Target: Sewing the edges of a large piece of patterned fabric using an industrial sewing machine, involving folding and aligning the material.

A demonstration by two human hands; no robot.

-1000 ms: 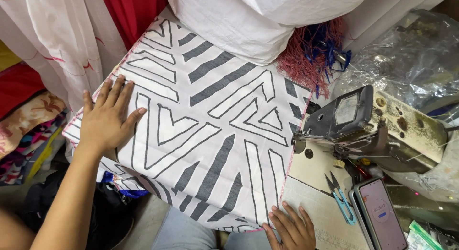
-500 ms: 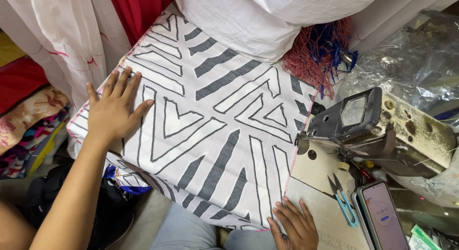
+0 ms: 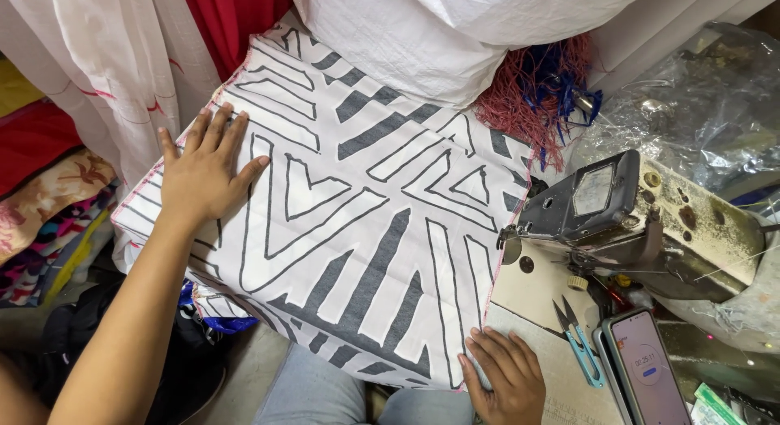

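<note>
Both hands, left hand (image 3: 203, 175) and right hand (image 3: 505, 378), flat open on patterned cloth (image 3: 366, 230); sewing machine (image 3: 617, 222), scissors (image 3: 578, 340) just beside.

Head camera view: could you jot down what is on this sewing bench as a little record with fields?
Cloth: white fabric panel with grey geometric stripes, spread flat
Left hand: palm down, fingers spread, on the panel's far-left part
Right hand: flat on the panel's near-right corner
Machine: grey sewing machine, right of the panel
Tool: blue-handled thread snips, lying beside a smartphone with a lit screen
Behind: tangle of red and blue threads
</note>
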